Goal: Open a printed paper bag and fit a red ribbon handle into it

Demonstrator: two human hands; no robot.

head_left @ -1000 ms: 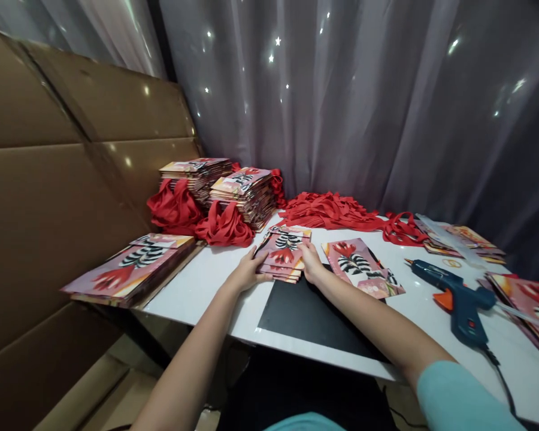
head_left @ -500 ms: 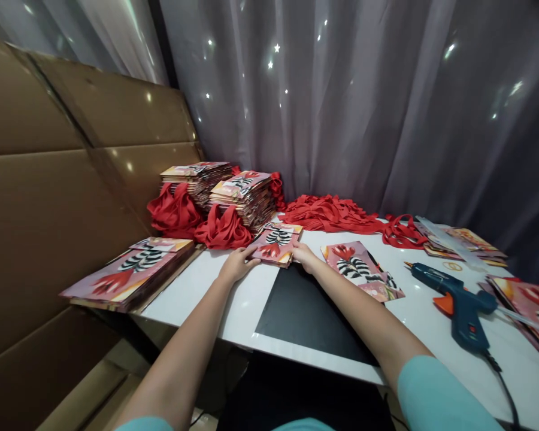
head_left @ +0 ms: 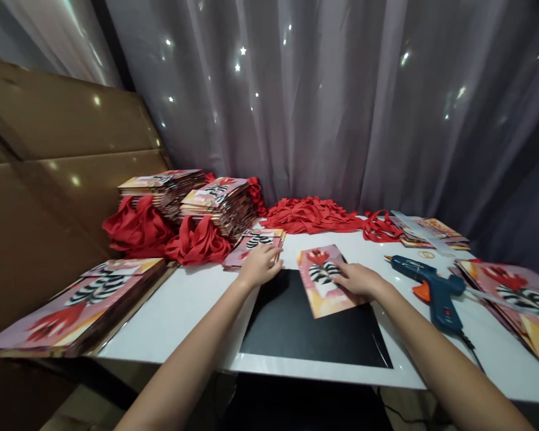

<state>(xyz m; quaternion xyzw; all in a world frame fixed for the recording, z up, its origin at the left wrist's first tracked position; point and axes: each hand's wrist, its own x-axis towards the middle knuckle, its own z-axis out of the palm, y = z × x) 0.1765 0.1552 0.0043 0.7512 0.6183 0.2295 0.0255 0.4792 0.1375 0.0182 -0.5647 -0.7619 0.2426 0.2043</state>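
My left hand [head_left: 259,267] rests with its fingers on the near edge of a small pile of flat printed paper bags [head_left: 251,244], pink with a red flower and striped leaves. My right hand [head_left: 358,279] lies flat on a single flat bag [head_left: 321,287] of the same print, which sits partly on a black mat [head_left: 305,326] on the white table [head_left: 179,305]. Neither hand lifts anything.
Two tall stacks of bags [head_left: 215,200] with red ribbon handles [head_left: 161,230] stand at the back left. Loose red ribbons [head_left: 312,214] lie at the back. A blue glue gun [head_left: 426,286] lies on the right. Larger bags lie at left [head_left: 78,302] and right [head_left: 514,296]. Cardboard [head_left: 49,161] leans on the left.
Both hands pushed the small pile toward the back left. My right hand then left it and came down on the single bag, drawing it onto the black mat.
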